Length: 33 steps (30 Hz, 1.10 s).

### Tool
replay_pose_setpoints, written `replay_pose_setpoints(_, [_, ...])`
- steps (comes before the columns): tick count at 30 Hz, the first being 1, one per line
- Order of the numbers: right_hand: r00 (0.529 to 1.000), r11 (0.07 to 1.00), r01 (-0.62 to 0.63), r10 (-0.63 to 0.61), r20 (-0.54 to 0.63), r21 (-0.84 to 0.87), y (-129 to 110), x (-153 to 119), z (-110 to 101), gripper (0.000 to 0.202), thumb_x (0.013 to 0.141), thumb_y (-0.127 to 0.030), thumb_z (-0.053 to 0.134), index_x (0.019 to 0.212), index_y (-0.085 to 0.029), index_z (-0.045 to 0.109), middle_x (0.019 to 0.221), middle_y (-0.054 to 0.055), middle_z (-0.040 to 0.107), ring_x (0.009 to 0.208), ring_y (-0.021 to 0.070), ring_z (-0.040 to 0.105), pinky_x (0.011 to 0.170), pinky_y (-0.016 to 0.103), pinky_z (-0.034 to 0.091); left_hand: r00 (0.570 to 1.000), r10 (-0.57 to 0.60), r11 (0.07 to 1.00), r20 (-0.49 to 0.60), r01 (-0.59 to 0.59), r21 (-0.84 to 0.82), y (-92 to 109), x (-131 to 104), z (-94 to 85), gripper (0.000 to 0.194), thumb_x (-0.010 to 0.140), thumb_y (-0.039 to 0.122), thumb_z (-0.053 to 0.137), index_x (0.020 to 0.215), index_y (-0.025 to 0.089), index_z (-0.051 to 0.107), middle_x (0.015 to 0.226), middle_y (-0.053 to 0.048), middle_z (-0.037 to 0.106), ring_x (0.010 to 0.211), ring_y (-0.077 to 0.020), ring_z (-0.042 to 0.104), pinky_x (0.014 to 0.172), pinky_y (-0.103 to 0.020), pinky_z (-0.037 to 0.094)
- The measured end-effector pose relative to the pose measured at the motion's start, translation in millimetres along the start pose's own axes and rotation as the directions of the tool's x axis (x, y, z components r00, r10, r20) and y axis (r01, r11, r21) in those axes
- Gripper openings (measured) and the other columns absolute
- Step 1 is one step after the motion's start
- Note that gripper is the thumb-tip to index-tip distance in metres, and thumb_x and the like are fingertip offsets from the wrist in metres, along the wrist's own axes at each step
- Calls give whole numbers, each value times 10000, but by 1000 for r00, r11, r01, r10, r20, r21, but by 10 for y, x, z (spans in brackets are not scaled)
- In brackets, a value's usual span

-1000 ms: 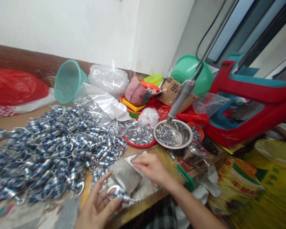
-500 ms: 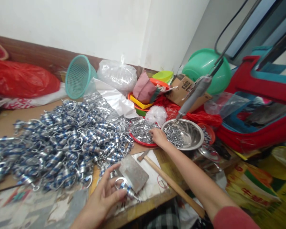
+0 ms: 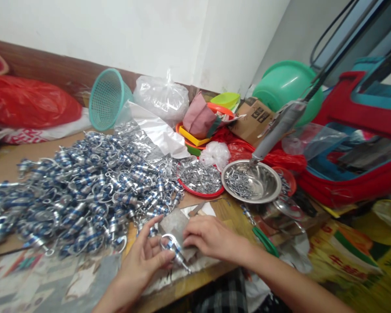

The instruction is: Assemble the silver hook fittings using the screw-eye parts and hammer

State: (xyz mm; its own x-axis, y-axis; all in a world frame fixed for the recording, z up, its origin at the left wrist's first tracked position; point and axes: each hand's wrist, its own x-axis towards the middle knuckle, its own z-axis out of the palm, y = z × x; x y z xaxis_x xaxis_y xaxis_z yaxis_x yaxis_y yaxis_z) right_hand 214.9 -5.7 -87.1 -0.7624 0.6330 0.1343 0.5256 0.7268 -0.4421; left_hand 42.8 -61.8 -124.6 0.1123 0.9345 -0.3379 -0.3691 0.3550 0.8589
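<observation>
My left hand (image 3: 141,256) holds a blue-and-silver metal fitting (image 3: 180,255) with a curved hook, gripped between thumb and fingers, its thin end pointing down to the right. Beside it, my right hand (image 3: 211,237) is closed in a pinch over a grey metal block (image 3: 171,224); whatever is between its fingertips is hidden. The head of a hammer (image 3: 196,209) shows just behind the right hand, while its handle is covered. To the left of the block spreads a large pile of similar fittings (image 3: 94,191).
A red dish (image 3: 200,194) of small metal strips and a steel bowl (image 3: 270,191) with pins stand behind my right hand. A grey power screwdriver (image 3: 278,128) hangs over the bowl. Green-handled pliers (image 3: 265,241) lie right of my forearm. A teal basket (image 3: 106,100) leans at the back.
My right hand has left the red dish and come down toward me to the metal block, beside the fitting. The left hand keeps its hold on the fitting, nearly in place.
</observation>
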Motion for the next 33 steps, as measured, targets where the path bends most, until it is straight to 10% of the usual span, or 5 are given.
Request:
replay_pose_setpoints(9, [915,846,-378,402,16,377,-129,136,200,98,722,-183,612,751,-169,704,666,4,660,610,117,576,549,195,395,1000,3,1000,31,-3,0,-7,3,-10,756,607,254,722,1221,258,281,717,28,580,637,-151,595,560,-262,467])
replay_pose_setpoints(22, [889,892,-157,314,-332,424,-26,-49,301,170,805,-240,540,858,-202,697,765,23,610,744,127,572,663,221,442,1000,18,1000,-16,-18,9,-41,9,-2,759,584,266,731,1218,260,314,706,26,572,625,-158,592,539,-263,459])
replay_pose_setpoints(25, [814,905,-340,419,-403,254,203,-335,209,242,809,-232,510,1020,-192,621,931,65,595,893,177,554,790,296,434,999,26,1000,-25,-26,6,-63,14,-11,763,574,269,734,1217,260,324,713,24,571,613,-150,582,520,-251,450])
replay_pose_setpoints(28, [822,841,-541,524,-222,-21,443,-594,208,333,751,-239,557,1075,-160,577,933,93,586,897,226,558,785,344,441,999,25,1000,-37,-25,3,-81,23,-24,781,567,266,737,1228,261,321,720,23,579,593,-137,572,519,-250,445])
replay_pose_setpoints(33, [826,848,-530,521,-216,19,390,-710,187,232,783,-169,471,993,-152,568,914,76,582,845,188,586,750,306,478,999,43,999,-7,-43,-16,-77,27,-38,800,574,244,737,1241,231,296,706,21,598,599,-132,577,552,-247,422])
